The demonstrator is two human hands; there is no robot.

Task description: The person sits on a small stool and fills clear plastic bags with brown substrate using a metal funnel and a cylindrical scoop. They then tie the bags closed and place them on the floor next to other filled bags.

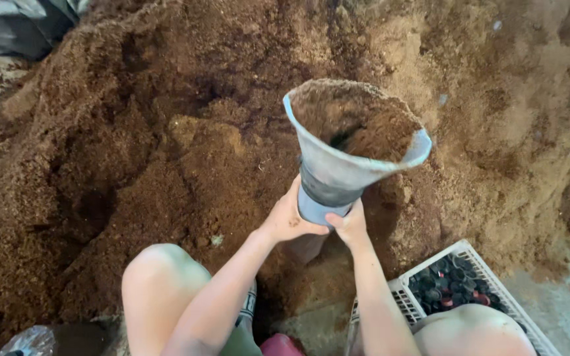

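Funnel [354, 148], grey and wide-mouthed, sits between both hands with its mouth tipped up and away from the person, heaped with brown, crumbly growing medium. The left hand [289, 216] wraps the narrow neck from its side, and the right hand [349, 225] closes on the same neck from the other side, so each grip is clenched on the neck just below the flare. Whatever hangs under the neck is hidden behind the hands; a pale, dusty shape shows below them, but I cannot tell what it is.

Above and beyond the grip rises the big brown heap [166, 132], filling most of the view. Below and to the right of the grip stands a white slotted crate [411, 307] holding small dark round pieces, some red. The person's bare knees frame the lower edge, with grey concrete floor [562, 303] beside the crate.

To do this step well, I judge that both hands should keep the neck squeezed evenly and hold the funnel closer to upright, since its lower rim on the right sits low and loose material could spill over it. Short, gentle shakes along the neck's axis would likely settle the fill through the spout better than a hard tilt. Keeping the wrists near the knees should steady the load.
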